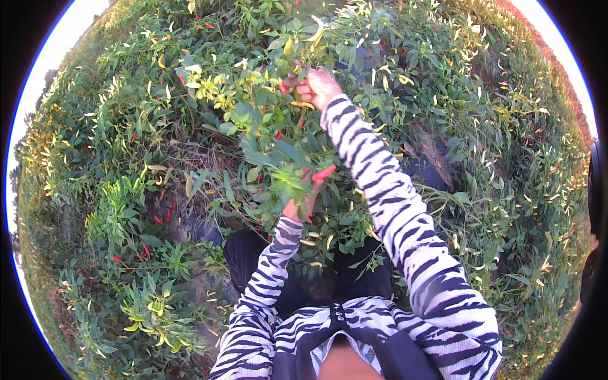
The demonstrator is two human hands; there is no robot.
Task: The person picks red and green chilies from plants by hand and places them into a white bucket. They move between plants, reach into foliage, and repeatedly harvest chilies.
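My right hand reaches into the top of a chili plant, its fingers curled among the leaves. A red chili pepper shows right at its fingertips, and a yellowish-orange chili hangs just below. Blur and foliage hide whether the fingers grip anything. Closer to my body, my left hand is half covered by green leaves. Another red chili pepper lies against its upper fingers; the leaves hide the grip. Pale yellow chilies hang beyond my right hand.
Dense chili plants surround me, with red and pale pods. Dry grass lies to the left. Dark plastic sheeting shows through on the right, with a dry brown strip across it. My dark-trousered knees are among the plants.
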